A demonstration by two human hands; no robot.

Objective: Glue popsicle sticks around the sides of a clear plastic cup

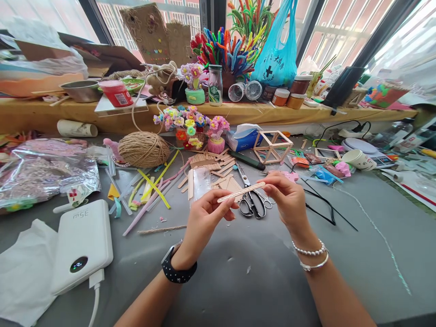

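- Both hands are up over the grey tabletop (238,272), pinching a flat pale wooden craft stick (241,192) between them, one hand at each end.
- The left hand (204,218) has its fingertips closed on the lower left end; black watch on that wrist.
- The right hand (289,200) grips the upper right end with thumb and fingers; two silvery bracelets on that wrist.
- The stick sits a bit tilted, right end higher, held in the air just in front of a pair of black-handled metal scissors (252,200) lying on the table.
- Right behind that there's a loose pile of the same wooden sticks (211,165), and a small open frame built from sticks (272,146) further back.
- Off to the left: a big ball of brown twine (143,149), some coloured pipe cleaners (153,188) scattered about, and a white power bank (81,245) with its cable plugged in.
- Little pots of fuzzy pipe-cleaner flowers (190,125) stand near the shelf edge.
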